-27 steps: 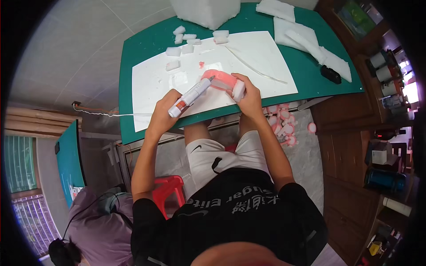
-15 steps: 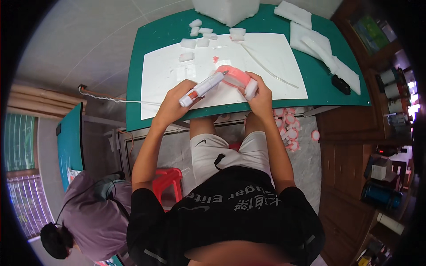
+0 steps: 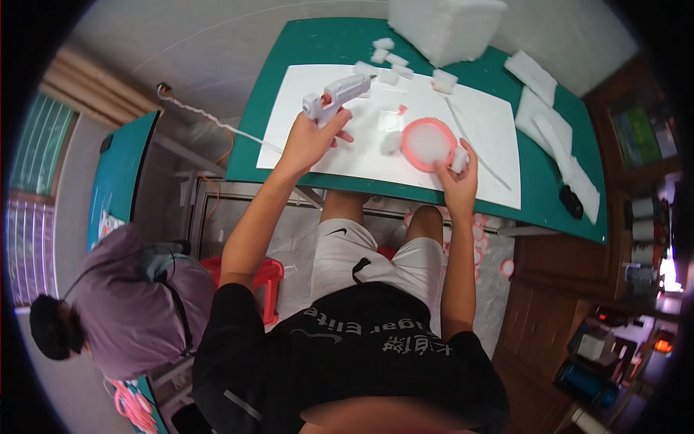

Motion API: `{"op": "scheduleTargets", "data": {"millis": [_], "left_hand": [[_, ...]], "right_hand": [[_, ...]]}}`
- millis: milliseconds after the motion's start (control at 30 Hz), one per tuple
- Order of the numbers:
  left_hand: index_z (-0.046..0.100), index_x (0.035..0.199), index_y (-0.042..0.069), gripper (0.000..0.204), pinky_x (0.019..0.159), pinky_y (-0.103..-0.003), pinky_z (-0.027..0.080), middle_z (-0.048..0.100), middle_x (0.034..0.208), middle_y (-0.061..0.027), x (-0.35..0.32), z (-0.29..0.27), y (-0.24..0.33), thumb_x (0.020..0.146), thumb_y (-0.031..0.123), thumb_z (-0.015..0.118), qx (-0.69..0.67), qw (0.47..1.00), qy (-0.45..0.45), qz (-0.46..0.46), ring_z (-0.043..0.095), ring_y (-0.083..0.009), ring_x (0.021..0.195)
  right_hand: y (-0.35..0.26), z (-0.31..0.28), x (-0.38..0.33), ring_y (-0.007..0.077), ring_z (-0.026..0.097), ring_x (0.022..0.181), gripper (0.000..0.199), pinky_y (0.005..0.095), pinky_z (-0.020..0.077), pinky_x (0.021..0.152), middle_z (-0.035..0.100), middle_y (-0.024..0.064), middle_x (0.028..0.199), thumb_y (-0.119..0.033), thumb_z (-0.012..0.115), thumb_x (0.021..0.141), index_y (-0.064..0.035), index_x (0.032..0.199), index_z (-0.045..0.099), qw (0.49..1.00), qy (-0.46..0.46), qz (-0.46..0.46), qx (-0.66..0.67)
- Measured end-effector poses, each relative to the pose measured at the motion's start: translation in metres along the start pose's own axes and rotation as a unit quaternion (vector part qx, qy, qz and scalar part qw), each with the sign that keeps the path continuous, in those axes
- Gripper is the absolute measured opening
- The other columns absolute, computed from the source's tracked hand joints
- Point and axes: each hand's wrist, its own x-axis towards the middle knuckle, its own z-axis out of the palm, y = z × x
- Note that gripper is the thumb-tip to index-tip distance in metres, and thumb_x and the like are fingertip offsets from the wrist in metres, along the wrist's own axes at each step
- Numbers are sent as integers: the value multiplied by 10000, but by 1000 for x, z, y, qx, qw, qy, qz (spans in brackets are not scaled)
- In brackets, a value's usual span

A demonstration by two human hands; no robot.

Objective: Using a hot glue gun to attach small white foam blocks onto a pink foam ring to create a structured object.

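My left hand (image 3: 312, 137) grips the handle of a white glue gun (image 3: 337, 96), which lies over the white sheet (image 3: 325, 152) with its nozzle toward the left. My right hand (image 3: 458, 171) holds a small white foam block against the right edge of a round pink-rimmed disc (image 3: 427, 143) lying flat on the sheet. Another small foam piece (image 3: 391, 142) rests between the two hands. The sheet covers the middle of a green table (image 3: 289, 79).
Several small foam blocks (image 3: 387, 59) lie at the sheet's far edge, below a large white foam slab (image 3: 441, 25). White strips (image 3: 549, 123) and a black object (image 3: 570, 202) lie at the right. A cord (image 3: 210, 121) trails left. Another person (image 3: 130, 304) crouches at lower left beside a red stool (image 3: 264, 282).
My left hand has carried the glue gun away from the pink disc to the left. The disc now lies flat, with my right hand at its right edge.
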Motion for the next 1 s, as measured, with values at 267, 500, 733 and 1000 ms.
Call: {"op": "scheduleTargets", "data": {"millis": [267,500,733,1000], "left_hand": [[657,1163,-39,356,719,-362,537,731,887,-148,5,-22,-3,944,240,692,278,946,133,106,714,-245,787],[594,1266,-36,458,625,-270,532,698,940,-88,3,-61,-26,970,301,683,141,973,173,55,710,-150,769],[573,1306,-40,429,589,-243,483,693,1030,-109,-11,-79,-40,999,253,636,-17,991,121,49,698,-137,738],[641,1134,-39,327,613,-239,442,687,931,-34,-16,-81,-45,942,213,719,123,983,137,-3,551,-78,668]], "right_hand": [[-6,-7,12,152,607,975,779,287,489,883,663,161,1096,-70,721,913,-45,1548,272,996,-34,78,-41],[-66,-44,12,105,606,744,871,241,485,666,698,96,842,-215,721,934,-60,1602,186,940,-98,163,-285],[-72,-90,13,223,646,638,349,349,509,632,666,150,731,-207,734,881,-39,1182,680,889,35,-2,-456],[-17,-49,145,301,687,781,229,408,527,728,704,178,850,-178,715,828,-13,986,696,835,-161,-67,-522]]}}
